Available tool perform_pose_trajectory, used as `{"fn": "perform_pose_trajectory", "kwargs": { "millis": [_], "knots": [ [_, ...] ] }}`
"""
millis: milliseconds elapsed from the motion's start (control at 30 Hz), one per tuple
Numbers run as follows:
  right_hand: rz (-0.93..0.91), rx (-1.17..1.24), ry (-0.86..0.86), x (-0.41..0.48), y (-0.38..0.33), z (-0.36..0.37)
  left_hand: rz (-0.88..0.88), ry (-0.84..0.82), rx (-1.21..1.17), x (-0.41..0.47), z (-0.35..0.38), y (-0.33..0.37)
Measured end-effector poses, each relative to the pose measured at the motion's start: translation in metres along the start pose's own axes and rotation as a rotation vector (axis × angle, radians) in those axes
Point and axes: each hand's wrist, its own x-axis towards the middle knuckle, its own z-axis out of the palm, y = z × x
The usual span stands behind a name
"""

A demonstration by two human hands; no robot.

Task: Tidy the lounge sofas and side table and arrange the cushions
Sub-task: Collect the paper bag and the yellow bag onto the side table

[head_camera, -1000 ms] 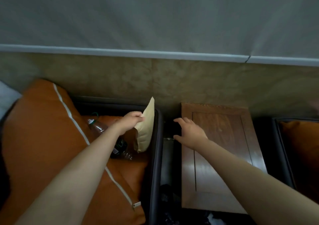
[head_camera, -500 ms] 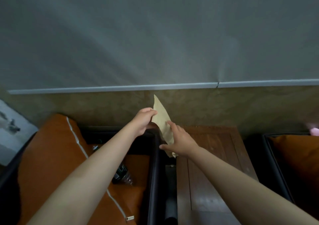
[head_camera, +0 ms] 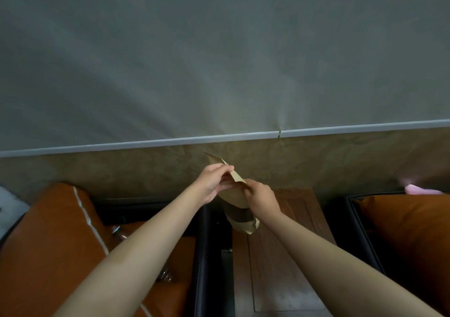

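Both sets of fingers are pinched on the top edge of the brown paper bag (head_camera: pixel 237 201) now: left hand (head_camera: pixel 214 182) on one lip, right hand (head_camera: pixel 259 198) on the other. A second ago only the left held it, low over the orange sofa cushion (head_camera: pixel 48 238). It now hangs mid-frame above the wooden side table (head_camera: pixel 282 268). Looks like it's being opened for rubbish, probably the plastic bottle (head_camera: pixel 119 232) lying lower left.

Tan paper bag (head_camera: pixel 237 196) upright, gripped at its top, above wooden side table (head_camera: pixel 280 263), orange cushion (head_camera: pixel 53 238) at left
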Motion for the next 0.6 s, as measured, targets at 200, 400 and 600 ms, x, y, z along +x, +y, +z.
{"fn": "perform_pose_trajectory", "kwargs": {
  "millis": [200,400,600],
  "knots": [
    [0.012,0.103,0.068,0.005,0.001,0.003,0.073,-0.054,0.058,0.002,-0.003,0.0],
    [0.06,0.226,0.088,0.013,0.002,-0.003,0.106,0.021,0.156,0.008,-0.019,-0.008],
    [0.098,0.346,0.086,0.021,0.006,-0.015,-0.01,0.207,0.424,0.021,-0.047,-0.026]
  ]
}}
